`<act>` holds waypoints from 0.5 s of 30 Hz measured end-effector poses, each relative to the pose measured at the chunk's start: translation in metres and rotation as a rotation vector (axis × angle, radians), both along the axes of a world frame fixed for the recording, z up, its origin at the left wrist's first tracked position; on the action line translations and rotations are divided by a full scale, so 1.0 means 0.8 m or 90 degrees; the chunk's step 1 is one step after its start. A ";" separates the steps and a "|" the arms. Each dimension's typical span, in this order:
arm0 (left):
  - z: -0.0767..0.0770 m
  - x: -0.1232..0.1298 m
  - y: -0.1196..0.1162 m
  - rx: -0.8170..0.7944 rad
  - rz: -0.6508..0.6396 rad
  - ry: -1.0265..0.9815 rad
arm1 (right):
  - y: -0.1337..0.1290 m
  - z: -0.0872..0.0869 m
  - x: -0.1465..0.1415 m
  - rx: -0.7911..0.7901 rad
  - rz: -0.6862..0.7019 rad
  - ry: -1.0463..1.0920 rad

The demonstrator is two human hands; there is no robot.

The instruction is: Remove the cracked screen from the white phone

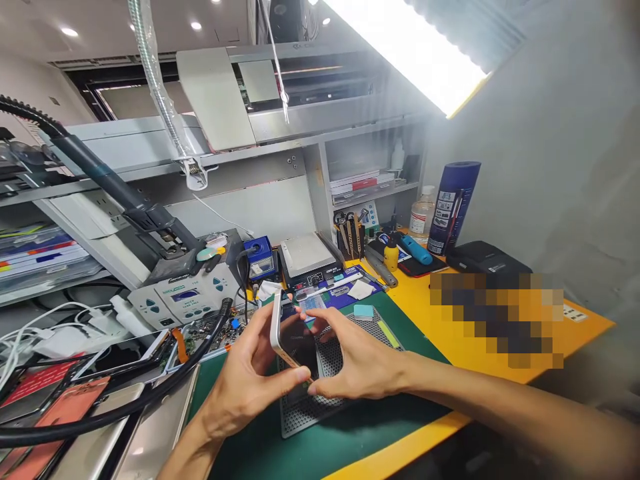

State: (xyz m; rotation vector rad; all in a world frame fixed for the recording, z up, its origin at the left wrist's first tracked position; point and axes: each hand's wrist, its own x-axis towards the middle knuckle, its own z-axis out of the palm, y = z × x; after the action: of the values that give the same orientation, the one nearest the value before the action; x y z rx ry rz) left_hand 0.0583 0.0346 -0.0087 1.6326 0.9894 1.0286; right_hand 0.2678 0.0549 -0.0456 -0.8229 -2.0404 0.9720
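Note:
Between my two hands is a smartphone with a silver edge and a dark glossy face [300,341], tilted above the work mat. My left hand [244,381] is closed around its left side, thumb along the lower edge. Curled over the right side, my right hand [361,357] grips it with the thumb at the bottom corner and fingers at the top. The phone's far face is hidden. Below lies a grey perforated pad [300,419] on a green mat [380,427]. A small light-blue block [363,311] rests on the pad's far end.
A hot-air station [183,300] stands at the back left, its black hose [150,400] crossing several phones. Beside it are a blue soldering unit [261,259] and a flat heating plate [310,257]. A yellow bottle [391,255] stands at the back right. A bright lamp [410,50] hangs overhead.

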 end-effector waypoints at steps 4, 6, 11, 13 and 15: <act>0.002 0.002 -0.001 -0.018 0.031 0.050 | 0.000 0.004 0.002 -0.060 0.031 0.001; -0.002 0.000 0.002 -0.023 0.027 0.047 | 0.001 0.006 0.002 -0.076 0.034 -0.006; -0.014 -0.010 0.012 -0.038 -0.046 -0.015 | 0.002 0.009 0.003 -0.096 0.056 -0.037; -0.014 -0.012 0.015 -0.045 -0.077 -0.046 | 0.003 0.009 0.003 -0.113 0.080 -0.025; -0.012 -0.012 0.017 -0.043 -0.085 -0.073 | 0.003 0.007 0.001 -0.139 0.098 0.008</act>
State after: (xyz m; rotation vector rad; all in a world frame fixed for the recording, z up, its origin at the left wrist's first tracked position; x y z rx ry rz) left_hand 0.0490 0.0485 -0.0182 1.5443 0.8198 0.9767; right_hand 0.2687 0.0577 -0.0404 -0.7775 -2.0344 1.2998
